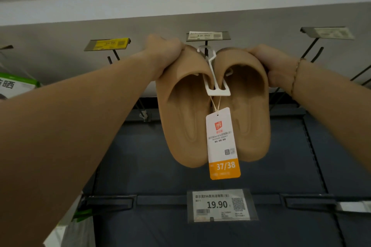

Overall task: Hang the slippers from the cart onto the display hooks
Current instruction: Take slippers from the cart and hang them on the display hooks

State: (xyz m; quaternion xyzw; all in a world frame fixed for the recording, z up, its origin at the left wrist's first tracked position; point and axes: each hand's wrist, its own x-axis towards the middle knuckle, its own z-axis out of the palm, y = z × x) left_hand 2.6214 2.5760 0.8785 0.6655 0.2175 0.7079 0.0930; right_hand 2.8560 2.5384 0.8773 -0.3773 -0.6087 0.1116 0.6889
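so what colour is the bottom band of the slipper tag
Orange, with 37/38 in white, on the tag; head view.

A pair of tan foam slippers (212, 104) hangs toes up and heels down, insoles facing the camera, joined side by side on a white plastic hanger (215, 78). The hanger's loop sits right at the black display hook (206, 46), just under that hook's price label, though whether it is over the hook cannot be told. A white and orange tag (222, 144) marked 37/38 dangles on a string below the hanger, between the two slippers.
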